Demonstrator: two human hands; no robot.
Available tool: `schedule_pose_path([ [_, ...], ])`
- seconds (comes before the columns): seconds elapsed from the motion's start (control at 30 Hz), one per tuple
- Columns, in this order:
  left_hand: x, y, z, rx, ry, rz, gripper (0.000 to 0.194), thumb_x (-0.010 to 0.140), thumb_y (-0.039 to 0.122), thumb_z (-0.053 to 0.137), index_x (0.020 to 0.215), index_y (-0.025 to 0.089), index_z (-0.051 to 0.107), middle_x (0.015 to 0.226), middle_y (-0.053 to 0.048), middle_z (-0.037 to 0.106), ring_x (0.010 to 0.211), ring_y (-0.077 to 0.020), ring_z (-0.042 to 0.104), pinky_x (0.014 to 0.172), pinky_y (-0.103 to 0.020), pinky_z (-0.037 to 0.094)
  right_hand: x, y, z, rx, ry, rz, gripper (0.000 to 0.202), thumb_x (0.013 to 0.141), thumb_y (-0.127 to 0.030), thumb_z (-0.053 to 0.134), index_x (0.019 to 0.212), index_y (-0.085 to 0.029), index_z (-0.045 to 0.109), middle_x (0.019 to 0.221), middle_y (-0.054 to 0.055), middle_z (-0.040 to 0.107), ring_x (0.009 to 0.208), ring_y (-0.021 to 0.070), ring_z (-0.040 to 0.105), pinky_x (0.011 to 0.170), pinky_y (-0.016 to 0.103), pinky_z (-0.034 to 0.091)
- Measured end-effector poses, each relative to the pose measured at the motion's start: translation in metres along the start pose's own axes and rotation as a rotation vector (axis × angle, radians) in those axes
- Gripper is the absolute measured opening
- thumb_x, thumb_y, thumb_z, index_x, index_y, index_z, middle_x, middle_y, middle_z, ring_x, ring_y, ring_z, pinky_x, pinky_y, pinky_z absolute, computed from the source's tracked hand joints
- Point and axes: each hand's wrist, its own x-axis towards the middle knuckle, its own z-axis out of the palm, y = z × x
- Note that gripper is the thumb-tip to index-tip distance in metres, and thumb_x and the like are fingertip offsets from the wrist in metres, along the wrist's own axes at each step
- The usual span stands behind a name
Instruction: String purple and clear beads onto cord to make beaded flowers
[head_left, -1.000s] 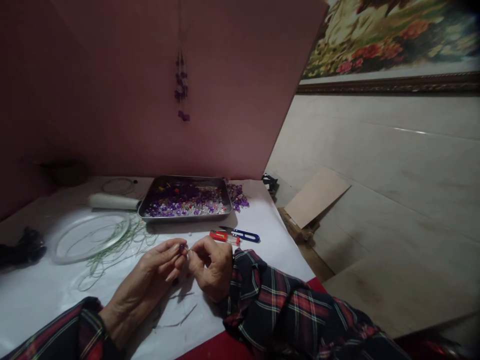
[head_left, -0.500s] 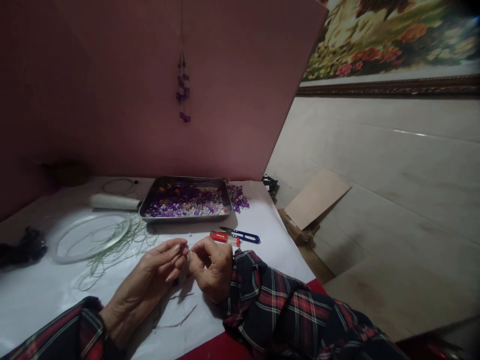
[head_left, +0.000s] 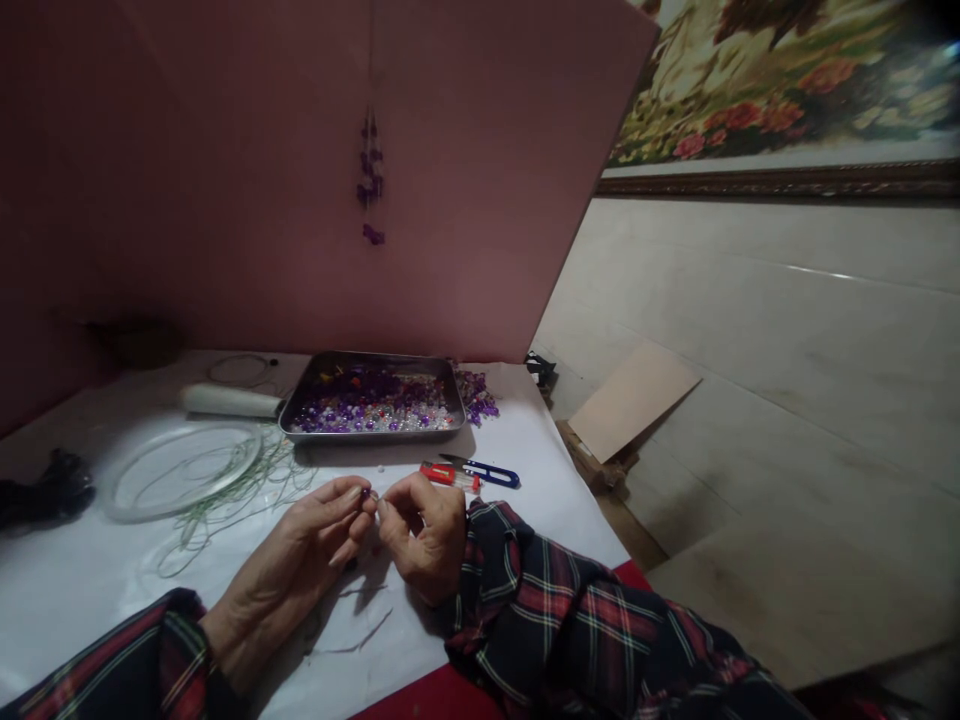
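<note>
Between the thumb and fingers of my left hand [head_left: 315, 525] is a small dark purple bead [head_left: 366, 493]. My right hand [head_left: 424, 535] pinches right beside it, thumb against index finger; whatever lies in that pinch is too small to make out. Both hands meet just above the white table covering [head_left: 420, 650]. Under them lie thin dark strands [head_left: 360, 640]. Beyond the hands stands a metal pan [head_left: 375, 437] full of purple, clear and a few red beads [head_left: 375, 405]. Near my right knuckles lie a red lighter [head_left: 448, 475] and blue thread snips [head_left: 484, 471].
A clear ring [head_left: 112, 490] and tangled pale green cord [head_left: 232, 490] lie on the left, near a dark bundle [head_left: 56, 490]. More purple beads [head_left: 480, 397] are heaped right of the pan. A beaded strand [head_left: 370, 185] hangs on the pink panel [head_left: 225, 200] behind.
Both hands keep nearly the same place and grip at the bead. The view has shifted very slightly; nothing else on the table has visibly moved.
</note>
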Motion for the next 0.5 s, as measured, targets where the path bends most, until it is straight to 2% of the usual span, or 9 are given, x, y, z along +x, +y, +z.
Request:
schedule_pose_path([
  [0.23,0.0064,-0.0052,-0.0090,-0.001,-0.001,0.005,0.019,0.074,-0.003,0.059,0.081,0.010,0.071,0.076,-0.008,0.067,0.060,-0.0100,0.064,0.055,-0.016,0.053,0.0010,-0.0007,-0.0013,-0.002,0.006,-0.014,0.020,0.083,-0.027,0.053,0.065,-0.018,0.054,0.047,-0.006,0.045,0.041,0.0070,0.039,0.045,0.022,0.028],
  [0.5,0.0046,-0.0035,-0.0049,0.004,-0.017,0.021,0.018,0.074,-0.003,0.060,0.079,0.012,0.069,0.069,-0.005,0.065,0.055,-0.0078,0.061,0.053,-0.015,0.051,-0.0003,0.0009,0.0002,-0.035,0.014,-0.028,0.017,0.082,-0.024,0.053,0.066,-0.018,0.054,0.048,-0.006,0.045,0.041,0.0073,0.040,0.045,0.022,0.028],
])
